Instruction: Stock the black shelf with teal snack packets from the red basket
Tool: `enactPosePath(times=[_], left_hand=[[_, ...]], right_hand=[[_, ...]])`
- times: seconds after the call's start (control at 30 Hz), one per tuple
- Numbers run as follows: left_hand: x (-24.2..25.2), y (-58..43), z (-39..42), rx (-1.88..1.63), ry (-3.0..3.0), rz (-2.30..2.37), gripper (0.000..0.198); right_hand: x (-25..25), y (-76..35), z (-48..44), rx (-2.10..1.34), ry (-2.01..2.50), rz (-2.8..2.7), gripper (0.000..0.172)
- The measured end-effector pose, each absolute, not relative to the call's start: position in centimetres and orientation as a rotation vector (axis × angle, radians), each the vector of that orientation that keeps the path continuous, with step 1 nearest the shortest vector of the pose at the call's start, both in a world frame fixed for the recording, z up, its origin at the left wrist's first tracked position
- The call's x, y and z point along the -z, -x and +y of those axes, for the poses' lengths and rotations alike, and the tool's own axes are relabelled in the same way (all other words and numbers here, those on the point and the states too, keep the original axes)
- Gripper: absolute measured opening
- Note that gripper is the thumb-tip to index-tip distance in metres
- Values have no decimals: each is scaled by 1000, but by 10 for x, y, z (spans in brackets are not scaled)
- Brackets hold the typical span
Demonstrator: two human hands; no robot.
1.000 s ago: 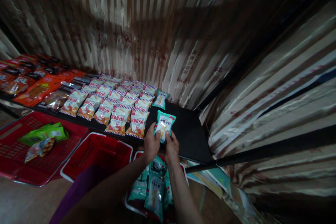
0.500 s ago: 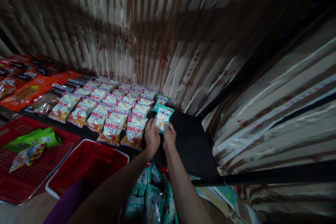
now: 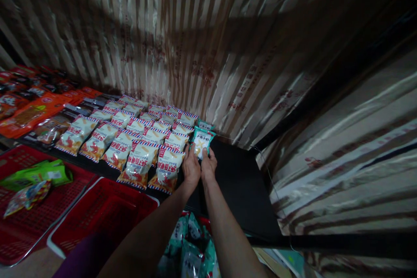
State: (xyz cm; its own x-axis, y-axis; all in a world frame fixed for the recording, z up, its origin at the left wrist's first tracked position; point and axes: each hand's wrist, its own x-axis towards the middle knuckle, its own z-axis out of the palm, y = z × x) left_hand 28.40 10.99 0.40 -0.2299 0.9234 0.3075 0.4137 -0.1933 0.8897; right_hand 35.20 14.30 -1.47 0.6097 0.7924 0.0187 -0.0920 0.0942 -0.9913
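One teal packet [image 3: 203, 140], at frame centre, is gripped between left hand [image 3: 191, 167] and right hand [image 3: 209, 166], both curled closed; a second packet [image 3: 206, 126] already lies behind on the table [image 3: 241, 186], more packets [image 3: 192, 259] left at lower centre.

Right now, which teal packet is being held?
The teal packet gripped by left hand and right hand; the others are unheld: one behind it, the rest below the black shelf.
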Motion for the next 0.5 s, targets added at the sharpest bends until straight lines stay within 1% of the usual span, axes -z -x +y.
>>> enactPosePath(times=[0.27,0.5], left_hand=[[11,-288,122,-1472,-1545,1557,46],[23,-293,126,-1498,-1518,1551,45]], right_hand=[[31,-362,151,-528,1479,-895,56],[27,-362,148,-420,1600,-991,54]])
